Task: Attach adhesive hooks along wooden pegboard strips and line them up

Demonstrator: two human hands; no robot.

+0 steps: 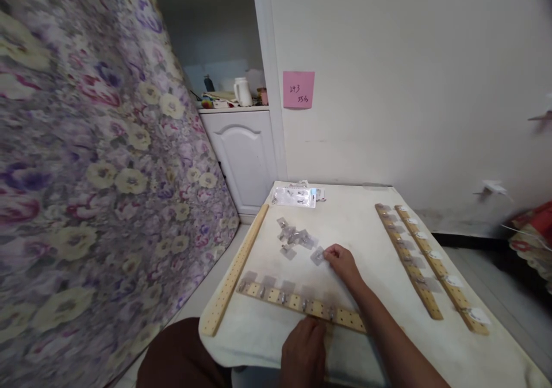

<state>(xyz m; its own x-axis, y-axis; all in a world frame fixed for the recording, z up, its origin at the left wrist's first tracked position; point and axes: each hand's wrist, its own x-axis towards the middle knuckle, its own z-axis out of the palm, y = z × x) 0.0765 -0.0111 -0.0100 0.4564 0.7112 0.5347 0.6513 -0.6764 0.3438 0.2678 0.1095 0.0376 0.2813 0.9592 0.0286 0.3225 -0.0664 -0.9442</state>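
My right hand reaches over the middle of the table, thumb and fingers pinched on the edge of a small clear plastic card bearing a little shiny piece. To its left lies a loose pile of similar clear cards. My left hand is curled at the near edge of a wooden strip with holes; whatever its fingers hold is hidden. Several clear cards with small metal pieces stand along that strip. My right forearm covers the strip's right end.
A bare perforated wooden strip runs along the table's left side. On the right lie two strips, one with clear cards and one with white tags. Clear packaging rests at the back of the white-covered table.
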